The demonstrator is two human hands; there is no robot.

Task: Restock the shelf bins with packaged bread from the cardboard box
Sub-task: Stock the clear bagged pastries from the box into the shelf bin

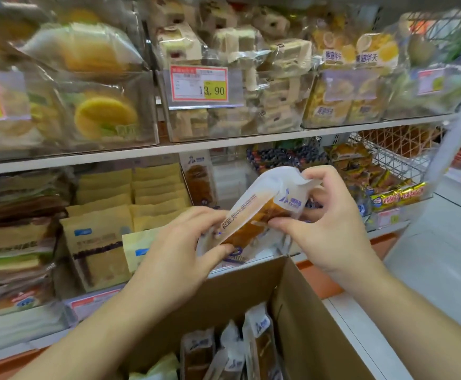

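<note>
Both hands grip one white-and-clear plastic pack of brown bread [256,212] above the open brown cardboard box [300,311].
L hand [180,242] pinches low end, R hand [330,215] the top seal; prob. squaring it for the clear shelf bin [223,185] w/ a matching pack behind.

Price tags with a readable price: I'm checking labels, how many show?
1: the red-bordered price tag on the upper middle bin reads 13.90. Others are cut off or blurred.

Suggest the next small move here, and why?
Probably carry the white-and-clear packaged bread, held by left hand and right hand, forward into the clear lower-shelf bin, where one matching pack stands; more remain in the brown cardboard box.
</note>
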